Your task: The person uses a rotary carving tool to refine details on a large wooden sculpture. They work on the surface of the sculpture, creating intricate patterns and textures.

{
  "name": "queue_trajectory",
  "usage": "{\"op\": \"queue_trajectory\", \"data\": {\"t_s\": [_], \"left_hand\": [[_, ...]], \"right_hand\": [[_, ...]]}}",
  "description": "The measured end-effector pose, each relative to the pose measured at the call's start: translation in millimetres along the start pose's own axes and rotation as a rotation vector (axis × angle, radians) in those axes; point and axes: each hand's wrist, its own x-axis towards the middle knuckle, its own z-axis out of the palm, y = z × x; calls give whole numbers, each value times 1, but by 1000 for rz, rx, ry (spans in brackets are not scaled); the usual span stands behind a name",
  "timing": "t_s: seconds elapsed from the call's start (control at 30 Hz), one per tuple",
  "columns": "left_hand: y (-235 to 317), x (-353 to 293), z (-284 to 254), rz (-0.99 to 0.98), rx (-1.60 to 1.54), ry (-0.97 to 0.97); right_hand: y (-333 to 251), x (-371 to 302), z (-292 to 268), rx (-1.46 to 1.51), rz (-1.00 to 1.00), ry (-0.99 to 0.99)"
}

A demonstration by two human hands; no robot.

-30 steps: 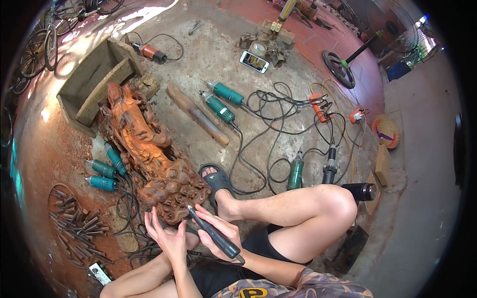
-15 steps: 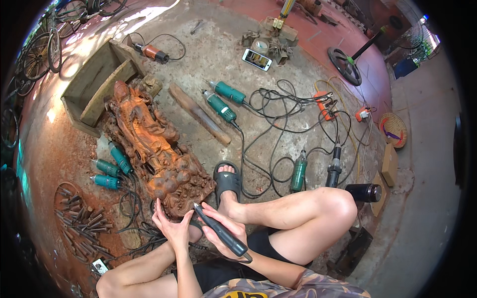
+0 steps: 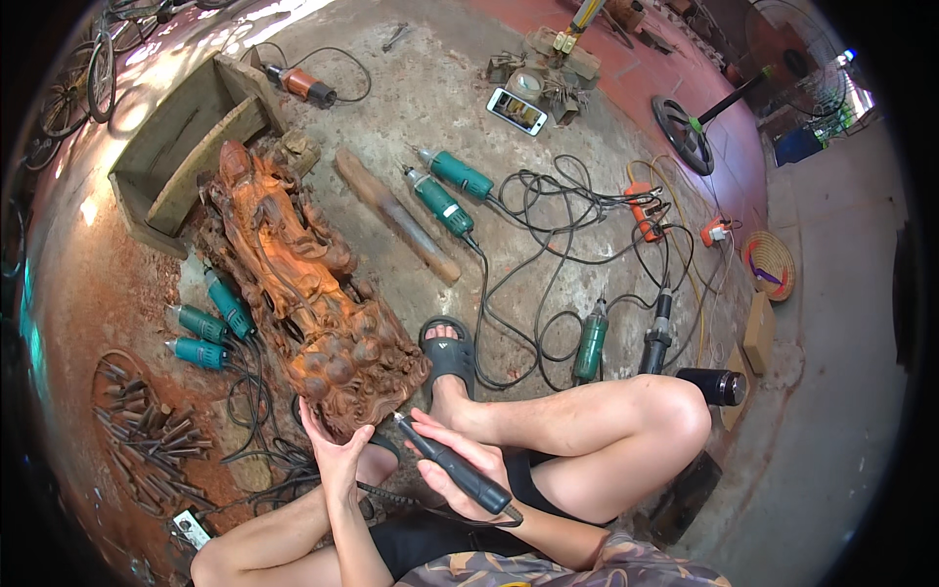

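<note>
A reddish-brown wood carving (image 3: 284, 259) with a robed figure and a knobbly base lies on the ground, its base toward me. My left hand (image 3: 335, 455) grips the near end of the base, thumb and fingers spread along its edge. In my right hand (image 3: 476, 476) is a black rotary tool (image 3: 453, 468), held like a pen. Its thin metal tip is close to the near corner of the base; whether it touches the wood I cannot tell. A dark cord runs from the tool's rear end.
Left of the carving lie several teal power tools (image 3: 201, 323) and a heap of carving bits (image 3: 156, 430). A wooden stand (image 3: 176, 147) is behind it. Right are a wooden stick (image 3: 396, 215), green grinders (image 3: 440, 203), tangled cords (image 3: 538, 254), an orange power strip (image 3: 646, 210) and a phone (image 3: 516, 111).
My right hand and the rotary tool have shifted slightly right and toward me. More of the cord shows across my lap. My left hand stays on the base.
</note>
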Motion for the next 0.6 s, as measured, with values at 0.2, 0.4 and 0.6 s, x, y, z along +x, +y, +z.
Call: {"op": "queue_trajectory", "data": {"t_s": [0.2,0.4,0.6], "left_hand": [[10,2,7,-59,-133,21],[17,-3,29,-19,-59,109],[6,-2,52,118,350,190]], "right_hand": [[10,-4,-14,33,-39,101],[13,-9,-19,86,-81,118],[10,-5,-18,-3,-58,101]]}}
